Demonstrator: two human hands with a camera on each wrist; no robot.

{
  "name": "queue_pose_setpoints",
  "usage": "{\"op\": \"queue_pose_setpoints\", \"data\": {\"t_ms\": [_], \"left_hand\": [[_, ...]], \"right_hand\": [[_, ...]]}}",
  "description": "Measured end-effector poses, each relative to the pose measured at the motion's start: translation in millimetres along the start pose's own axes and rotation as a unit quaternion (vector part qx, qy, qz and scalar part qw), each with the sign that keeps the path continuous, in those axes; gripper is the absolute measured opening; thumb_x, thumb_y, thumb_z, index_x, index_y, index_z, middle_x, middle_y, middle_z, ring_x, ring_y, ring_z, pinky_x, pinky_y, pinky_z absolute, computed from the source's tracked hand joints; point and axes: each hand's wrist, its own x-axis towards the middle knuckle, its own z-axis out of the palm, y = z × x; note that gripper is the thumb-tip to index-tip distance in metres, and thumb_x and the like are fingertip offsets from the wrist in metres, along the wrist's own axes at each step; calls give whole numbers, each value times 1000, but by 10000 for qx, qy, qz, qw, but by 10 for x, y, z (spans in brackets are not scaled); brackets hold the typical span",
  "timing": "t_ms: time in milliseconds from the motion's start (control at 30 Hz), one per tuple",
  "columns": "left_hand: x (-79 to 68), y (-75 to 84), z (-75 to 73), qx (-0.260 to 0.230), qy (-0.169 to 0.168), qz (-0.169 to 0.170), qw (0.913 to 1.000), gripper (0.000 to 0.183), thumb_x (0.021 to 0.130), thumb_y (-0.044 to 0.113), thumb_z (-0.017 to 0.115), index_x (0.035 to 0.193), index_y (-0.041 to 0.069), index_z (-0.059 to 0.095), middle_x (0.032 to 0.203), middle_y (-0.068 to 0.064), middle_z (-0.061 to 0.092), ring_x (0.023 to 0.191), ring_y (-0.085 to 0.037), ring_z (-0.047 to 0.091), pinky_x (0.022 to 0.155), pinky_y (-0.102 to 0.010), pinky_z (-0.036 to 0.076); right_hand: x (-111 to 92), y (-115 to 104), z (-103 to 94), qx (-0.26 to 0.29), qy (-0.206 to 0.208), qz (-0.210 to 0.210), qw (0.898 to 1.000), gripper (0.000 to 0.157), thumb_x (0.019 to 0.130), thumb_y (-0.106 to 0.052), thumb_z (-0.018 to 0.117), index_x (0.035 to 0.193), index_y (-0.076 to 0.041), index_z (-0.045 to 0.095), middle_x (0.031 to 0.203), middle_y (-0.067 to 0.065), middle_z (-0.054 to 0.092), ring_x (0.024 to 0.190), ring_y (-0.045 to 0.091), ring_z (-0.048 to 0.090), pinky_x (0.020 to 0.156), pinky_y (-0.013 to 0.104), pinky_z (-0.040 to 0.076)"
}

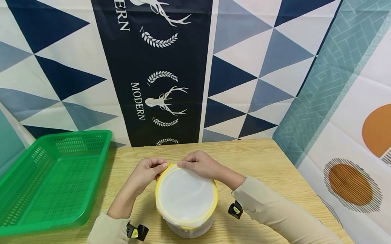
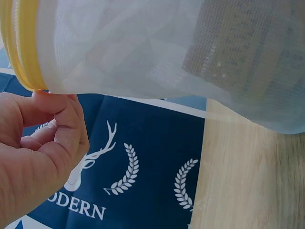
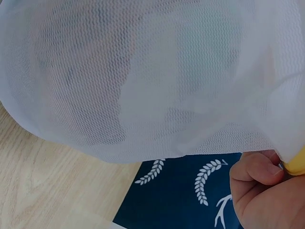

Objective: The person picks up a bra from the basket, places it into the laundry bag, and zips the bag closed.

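A white mesh laundry bag (image 1: 186,194), round and drum-like with yellow trim (image 1: 216,196), stands on the table with its flat top facing up. At the far edge of that top, my left hand (image 1: 147,174) pinches the yellow trim between thumb and fingers. Close beside it, my right hand (image 1: 201,165) pinches the same edge. The left wrist view shows the left thumb and finger right at the yellow band (image 2: 29,57). Through the mesh side (image 3: 157,90), darker brownish patches show; what they are is blurred.
On the left of the wooden table (image 1: 253,163) sits a green plastic basket (image 1: 36,226) with slotted walls. A patterned cloth (image 1: 164,63) with triangles and deer heads hangs behind the table's far edge. Another printed cloth (image 1: 346,134) rises along the right side.
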Motion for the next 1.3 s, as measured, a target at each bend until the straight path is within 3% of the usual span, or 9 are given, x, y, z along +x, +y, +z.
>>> {"op": "queue_pose_setpoints", "data": {"t_ms": [700, 933, 1100, 1300], "left_hand": [[-7, -8, -7, -72, 9, -41, 10000, 25, 89, 13, 50, 104, -7, 57, 71, 0, 54, 57, -9, 45, 53, -20, 41], [15, -20, 11, -102, -71, -62, 9999, 25, 89, 13, 50, 104, -6, 58, 73, 0, 56, 59, -10, 46, 54, -20, 42], [23, -17, 10, -83, -125, -100, 9998, 25, 89, 14, 51, 104, -5, 58, 75, -1, 58, 61, -10, 49, 56, -20, 44], [31, -14, 3, -119, -246, 23, 9996, 26, 89, 12, 50, 105, -7, 57, 75, -1, 57, 60, -10, 46, 54, -19, 42]], "right_hand": [[-14, 29, -8, 28, 30, 132, 9999, 22, 85, -35, 56, 88, -20, 71, 88, -3, 66, 75, 8, 55, 60, 23, 48], [4, 14, -22, -632, -31, -110, 9979, 28, 85, -37, 53, 67, -22, 67, 71, -3, 56, 66, 11, 47, 55, 23, 42], [33, -17, -4, -1237, -72, -515, 9910, 22, 85, -38, 52, 86, -23, 67, 76, -6, 56, 68, 9, 46, 59, 23, 40], [45, -62, 10, -1535, -226, -908, 9837, 29, 86, -45, 50, 102, -26, 65, 89, -10, 58, 75, 6, 49, 65, 22, 42]]}}
